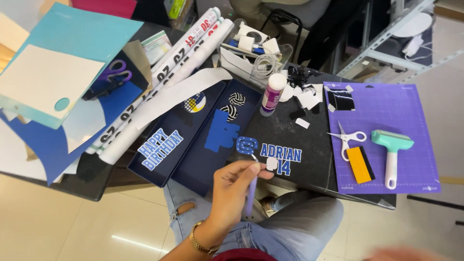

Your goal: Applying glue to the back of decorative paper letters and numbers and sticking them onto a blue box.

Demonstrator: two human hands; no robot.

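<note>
Hands: left point(237, 186) grips lilac tool point(250, 193) | right point(401, 253) blurred, grip unclear | tip beside blue letters point(281, 153)

Just ahead of the left hand's point(234, 186) fingers point(251, 169) lies a black sheet point(290, 137) carrying blue cut-out letters point(280, 153), flat and low. Beyond the fingertips a glue bottle point(273, 93) stands upright. To their left, two dark boxes point(193, 140) lie side by side with paper rolls point(169, 72) slanting behind. To their right, scissors point(347, 138), a scraper point(360, 165) and a roller point(392, 154) crowd the purple mat point(411, 111). Bare floor point(72, 227) lies open beneath the wrist.
</note>
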